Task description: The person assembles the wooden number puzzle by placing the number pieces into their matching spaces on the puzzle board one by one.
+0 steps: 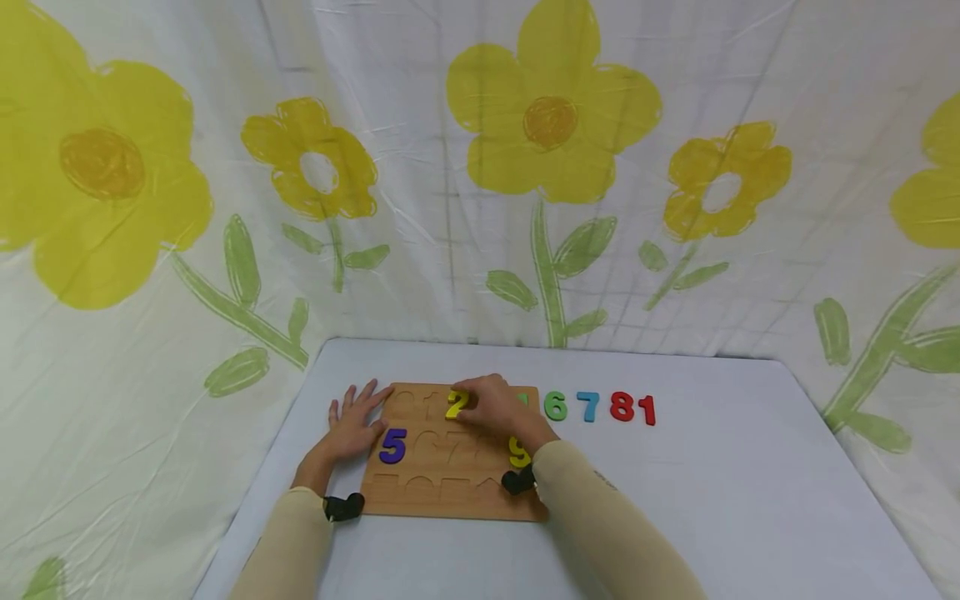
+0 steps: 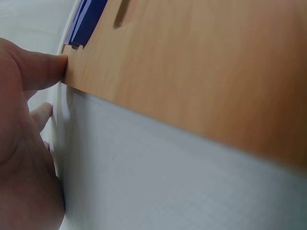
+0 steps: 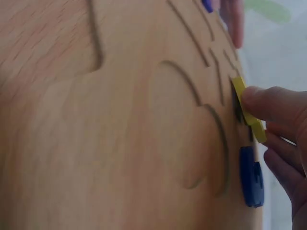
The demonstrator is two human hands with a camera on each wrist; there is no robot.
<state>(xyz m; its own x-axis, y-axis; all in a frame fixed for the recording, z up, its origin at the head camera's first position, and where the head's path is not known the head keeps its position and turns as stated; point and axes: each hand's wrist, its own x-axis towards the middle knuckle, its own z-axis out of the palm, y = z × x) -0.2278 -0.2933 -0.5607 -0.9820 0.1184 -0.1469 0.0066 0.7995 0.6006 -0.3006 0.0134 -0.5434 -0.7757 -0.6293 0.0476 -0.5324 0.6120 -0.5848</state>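
Observation:
A wooden number puzzle board (image 1: 450,506) with cut-out recesses lies on the white table. My right hand (image 1: 497,408) pinches a yellow number 2 (image 1: 453,407) at the board's top row. In the right wrist view, the yellow 2 (image 3: 248,111) is tilted over its recess. Beside it sits a blue piece (image 3: 251,177), whose number I cannot tell. My left hand (image 1: 354,432) has its fingers spread at the board's left edge, and its thumb (image 2: 45,69) touches that edge. Nearby is a purple number 5 (image 1: 392,447). A yellow 9 (image 1: 517,452) is partly hidden by the right wrist.
To the right of the board stand a green 6 (image 1: 555,406), a blue 7 (image 1: 588,406), a red 8 (image 1: 622,406) and a red 1 (image 1: 647,410) in a row. A green piece (image 1: 522,400) shows behind the right hand. A flowered curtain (image 1: 420,275) hangs behind the table.

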